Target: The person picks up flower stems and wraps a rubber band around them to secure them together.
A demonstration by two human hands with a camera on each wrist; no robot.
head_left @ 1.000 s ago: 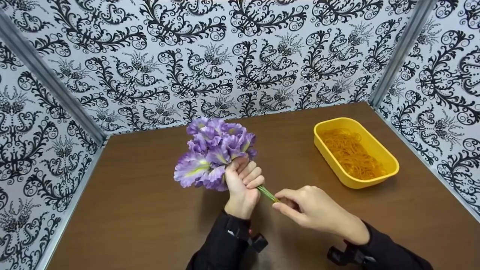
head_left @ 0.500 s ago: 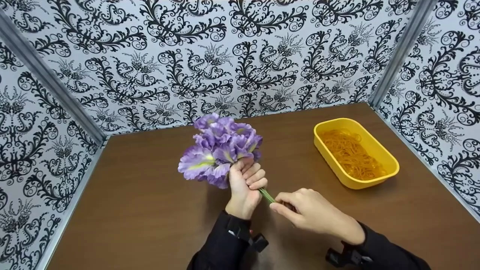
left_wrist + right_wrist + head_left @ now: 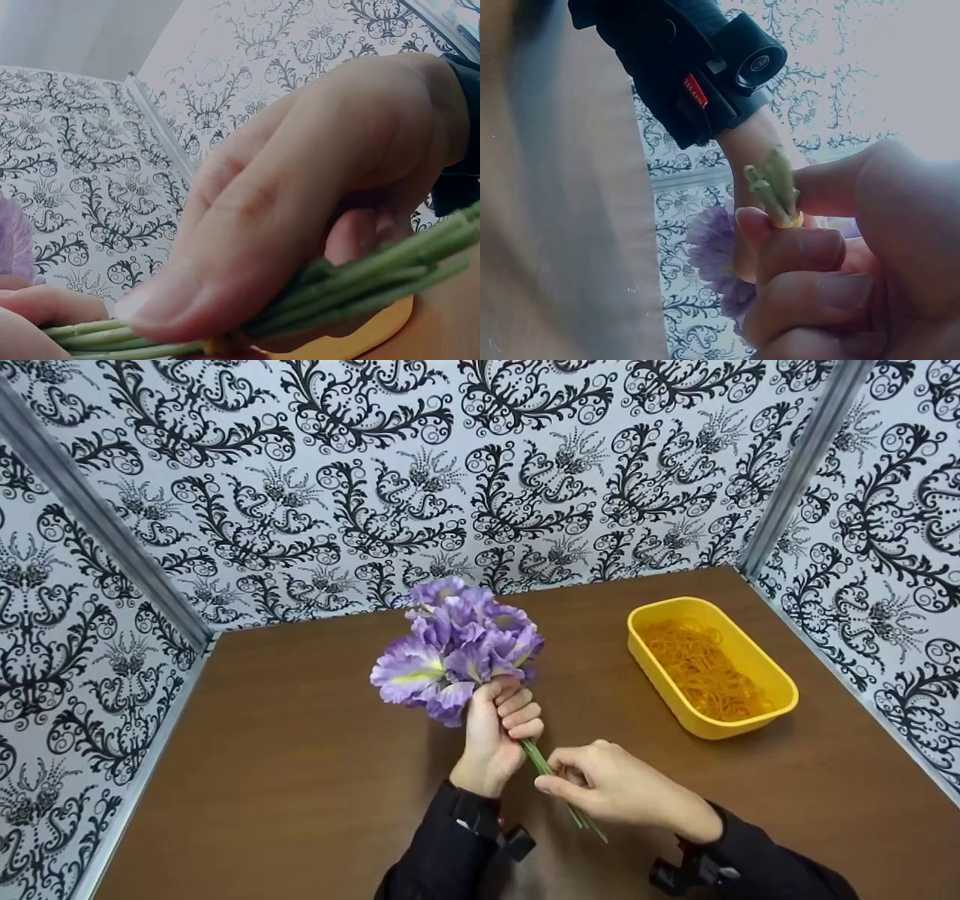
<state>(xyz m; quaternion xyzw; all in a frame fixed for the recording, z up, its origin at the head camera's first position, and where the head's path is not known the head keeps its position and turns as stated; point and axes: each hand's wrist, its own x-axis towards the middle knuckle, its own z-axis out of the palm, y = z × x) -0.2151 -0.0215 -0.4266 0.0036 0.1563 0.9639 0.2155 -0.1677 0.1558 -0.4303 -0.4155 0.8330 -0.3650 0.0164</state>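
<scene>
My left hand (image 3: 496, 735) grips a bunch of purple flowers (image 3: 461, 649) just under the blooms, fingers curled round the green stems (image 3: 534, 755). Lower down, my right hand (image 3: 622, 784) has its thumb and fingers at the stems, whose cut ends poke out beneath it. A yellow rubber band (image 3: 789, 220) circles the stems in the right wrist view, pinched among the right fingers. From the left wrist, only a bit of that band (image 3: 216, 346) shows below the right thumb. The right palm hides part of the stems.
To the right on the brown table (image 3: 300, 780) stands a yellow plastic tub (image 3: 786, 697) containing many loose amber rubber bands (image 3: 697, 667). Patterned black-and-white panels (image 3: 420, 472) enclose the back and sides of the table.
The flowers and left hand have shifted right and slightly up. My right hand has slid up the stems, nearer the left hand, and the stem ends now show below it.
</scene>
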